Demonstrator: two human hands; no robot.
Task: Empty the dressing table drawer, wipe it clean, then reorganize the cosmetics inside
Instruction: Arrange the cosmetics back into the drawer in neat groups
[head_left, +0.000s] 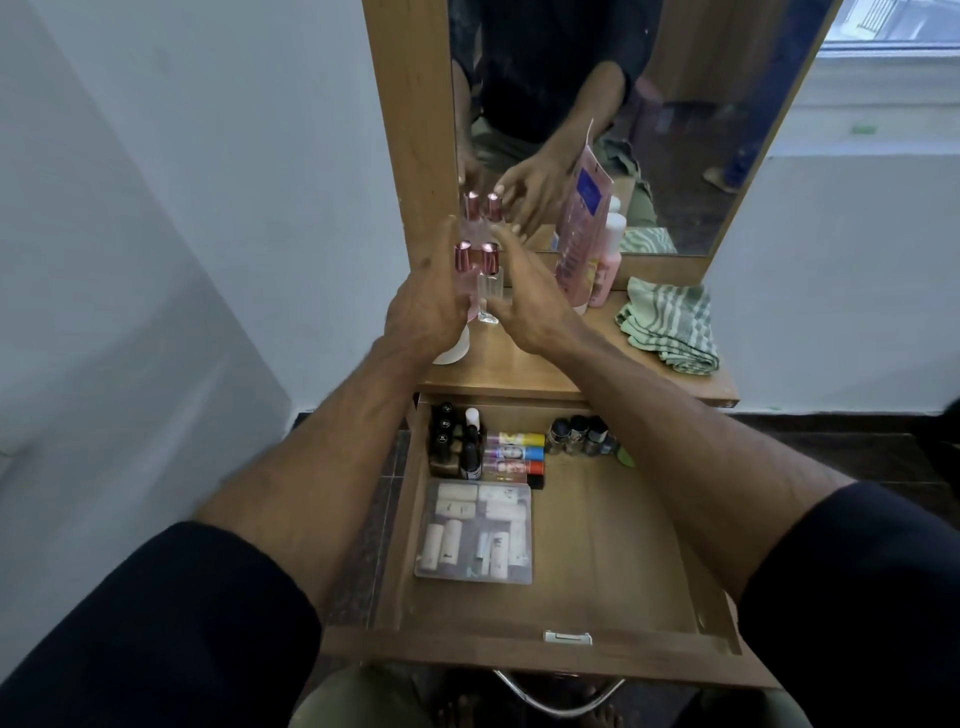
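Both our hands flank two pink-capped bottles on the tabletop: left hand against the left bottle, grip unclear; right hand fingers straight beside the clear one. We judge reorganizing well along, since the drawer already holds dark bottles, coloured tubes, small jars and a clear pouch of tubes. Left out are a pink pouch, pink bottle and striped cloth.
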